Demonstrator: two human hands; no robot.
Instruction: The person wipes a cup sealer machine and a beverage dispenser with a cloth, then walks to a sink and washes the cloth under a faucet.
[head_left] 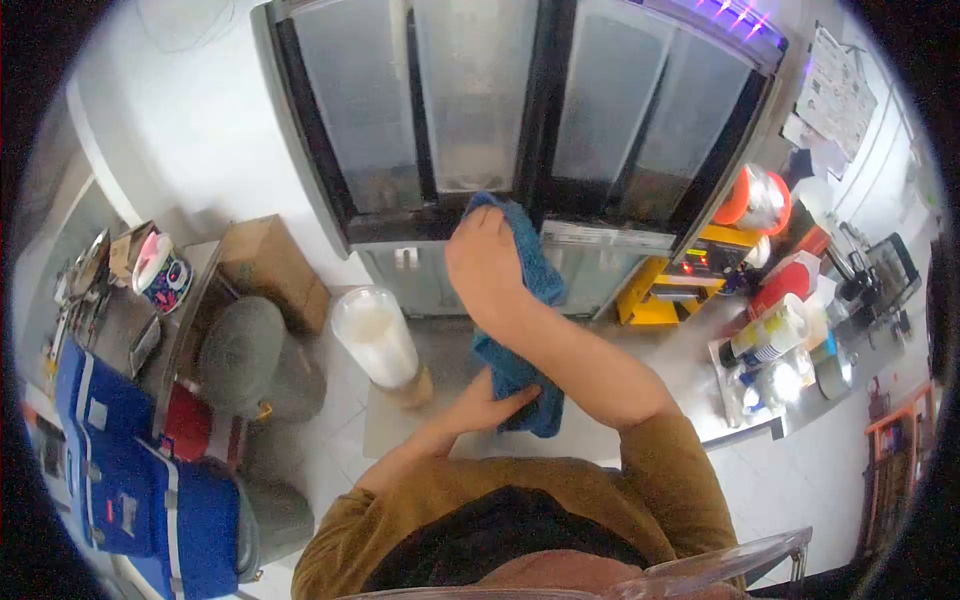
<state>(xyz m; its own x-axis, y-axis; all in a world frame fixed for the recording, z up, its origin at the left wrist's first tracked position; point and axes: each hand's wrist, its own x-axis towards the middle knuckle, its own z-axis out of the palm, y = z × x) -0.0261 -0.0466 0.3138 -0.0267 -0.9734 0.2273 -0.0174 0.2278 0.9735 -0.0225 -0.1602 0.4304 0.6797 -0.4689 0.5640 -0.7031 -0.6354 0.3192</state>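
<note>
A blue cloth (522, 375) hangs in front of me at the tall glass-doored cabinet (470, 100). Its upper end is under my right hand (485, 258), with the fingers curled over it near the bottom of the glass panes. Lower down, my left hand (490, 405) grips the hanging part of the same cloth, close to my body. Part of the cloth's middle is hidden behind my right forearm. To the left of the cloth stands a clear container with white contents (375, 338), apart from both hands.
At left are a grey lidded bin (245, 350), a cardboard box (268, 265) and blue cooler boxes (115, 490). On the right, a counter (690, 400) carries a yellow device (645, 292), a cylindrical can (770, 335) and other items. A patterned tub (163, 278) stands at far left.
</note>
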